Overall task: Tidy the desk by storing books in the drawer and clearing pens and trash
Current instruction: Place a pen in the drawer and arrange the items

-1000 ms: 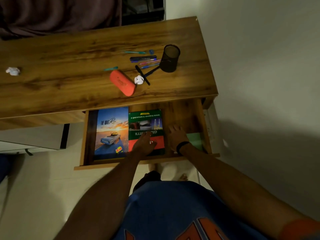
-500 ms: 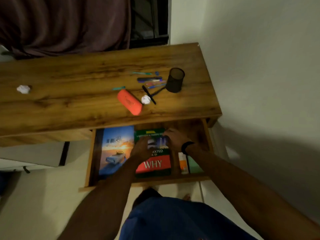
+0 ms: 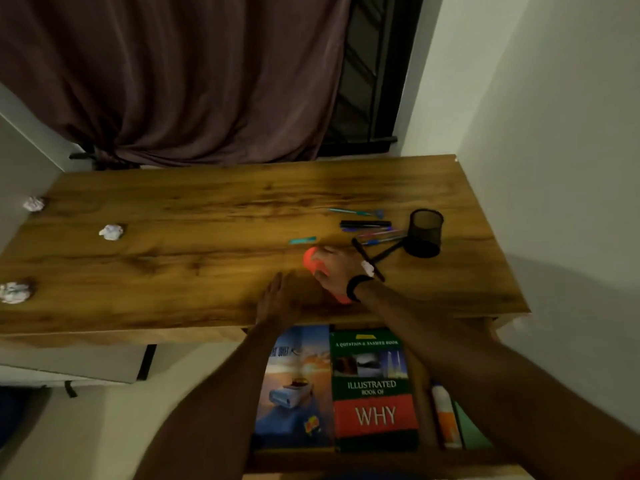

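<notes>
Centre frame, right hand [image 3: 334,270]: fingers curled over orange case [image 3: 309,258] on counter [image 3: 173,271].
Left hand [image 3: 277,303]: flat, holding nothing.

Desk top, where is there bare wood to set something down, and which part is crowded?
Bare wood runs across the wooden desk between the crumpled white paper ball and the left hand, plus the back strip along the curtain. Crowded: the right side, where loose pens lie beside the black mesh pen cup and the right hand grips the orange case.
</notes>
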